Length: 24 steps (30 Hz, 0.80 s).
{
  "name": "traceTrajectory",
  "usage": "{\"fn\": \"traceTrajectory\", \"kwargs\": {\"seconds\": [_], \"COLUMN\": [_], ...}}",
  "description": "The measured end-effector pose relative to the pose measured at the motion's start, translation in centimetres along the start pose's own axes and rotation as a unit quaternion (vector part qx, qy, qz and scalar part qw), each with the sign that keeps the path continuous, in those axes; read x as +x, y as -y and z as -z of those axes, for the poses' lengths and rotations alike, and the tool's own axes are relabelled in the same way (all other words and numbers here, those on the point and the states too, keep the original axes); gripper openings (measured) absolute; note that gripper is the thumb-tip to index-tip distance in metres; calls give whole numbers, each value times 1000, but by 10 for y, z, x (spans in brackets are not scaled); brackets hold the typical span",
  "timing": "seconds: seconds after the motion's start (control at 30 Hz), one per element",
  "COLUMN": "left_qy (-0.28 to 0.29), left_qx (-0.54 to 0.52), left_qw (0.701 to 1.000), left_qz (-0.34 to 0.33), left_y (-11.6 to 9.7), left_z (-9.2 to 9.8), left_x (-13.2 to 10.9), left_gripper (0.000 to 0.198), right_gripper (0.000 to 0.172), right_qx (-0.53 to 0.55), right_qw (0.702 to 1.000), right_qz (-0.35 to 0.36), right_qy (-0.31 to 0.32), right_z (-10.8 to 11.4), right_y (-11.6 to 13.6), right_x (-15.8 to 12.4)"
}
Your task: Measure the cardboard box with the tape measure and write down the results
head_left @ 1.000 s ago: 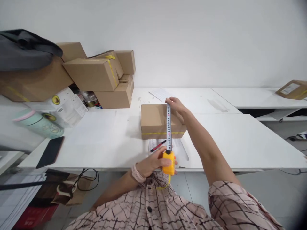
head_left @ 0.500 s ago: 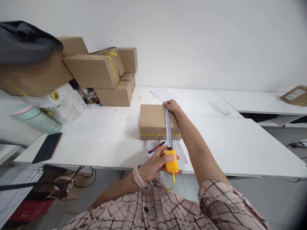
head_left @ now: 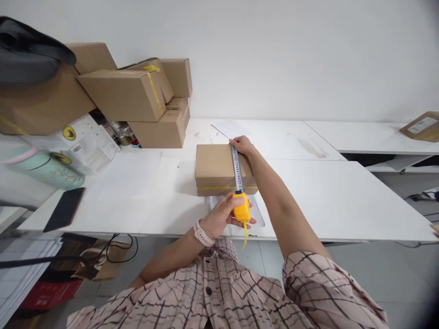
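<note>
A: Box status?
B: Cardboard box sits mid tabletop, flaps closed, with a yellow band along its near side. Contents not visible. It overlaps a paper sheet at its near edge.
A: Other containers?
B: Stack of cardboard boxes at back left, against the wall. Can't see inside any of them.
A: Hands?
B: Left hand is closed around the yellow tape measure, just off the box's near edge. Right hand has its fingers curled down on the end of the blade, at the box's far top edge.
A: Blade orientation?
B: Long axis runs near to far, straight across the box top near its right end. It lies flat on the cardboard, numbers up, with the case toward the person.
</note>
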<state>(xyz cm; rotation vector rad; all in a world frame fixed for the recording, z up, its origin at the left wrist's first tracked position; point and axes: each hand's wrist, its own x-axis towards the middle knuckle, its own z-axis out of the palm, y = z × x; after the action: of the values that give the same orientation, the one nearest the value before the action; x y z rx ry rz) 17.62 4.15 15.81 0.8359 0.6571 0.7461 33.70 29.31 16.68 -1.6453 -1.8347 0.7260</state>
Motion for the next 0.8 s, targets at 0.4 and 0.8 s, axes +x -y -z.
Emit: {"fn": "traceTrajectory", "kwargs": {"seconds": [0.4, 0.8], "left_qy": [-202, -147], "left_qx": [170, 165], "left_qw": [948, 948], "left_qz": [-180, -231], "left_y": [-14, -102], "left_z": [114, 116], "left_x": [-66, -3], "left_gripper": [61, 51], "right_gripper": [83, 61], "right_qx": [246, -66], "right_qw": [957, 989], "right_qz": [-85, 3], "right_qy": [-129, -134], "right_z": [34, 50], "right_y": [-74, -1], "right_x": [-149, -112]}}
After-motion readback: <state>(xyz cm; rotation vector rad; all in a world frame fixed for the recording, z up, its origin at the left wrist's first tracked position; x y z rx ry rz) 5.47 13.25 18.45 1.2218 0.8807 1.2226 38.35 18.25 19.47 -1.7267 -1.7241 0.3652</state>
